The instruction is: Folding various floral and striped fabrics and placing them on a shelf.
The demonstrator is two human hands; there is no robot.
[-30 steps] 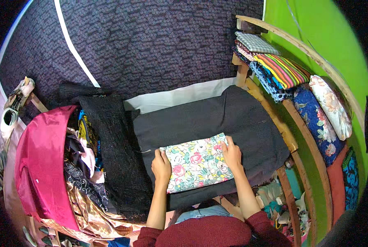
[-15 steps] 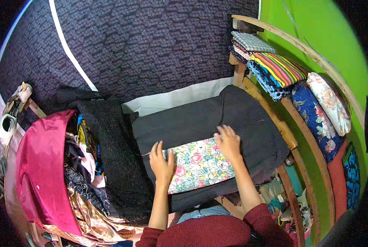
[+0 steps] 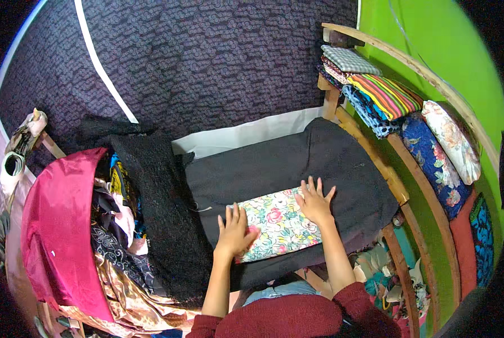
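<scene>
A folded floral cloth [image 3: 279,228], white with pink and green flowers, lies on a surface covered in black cloth [image 3: 257,166]. My left hand [image 3: 233,232] rests on its left edge with the fingers apart, pointing away from me. On its far right corner lies my right hand [image 3: 316,204], palm down and fingers spread. Neither hand grips anything.
A heap of fabrics on the left includes a shiny magenta cloth [image 3: 60,225] and a shaggy black cloth [image 3: 162,225]. Along the right, wooden slats [image 3: 427,214] carry folded fabrics, among them a striped one [image 3: 384,96]. A dark patterned cloth [image 3: 207,62] hangs behind.
My left hand has moved right and toward me, further onto the floral cloth. The fingers of both hands have spread. The view has shifted slightly.
</scene>
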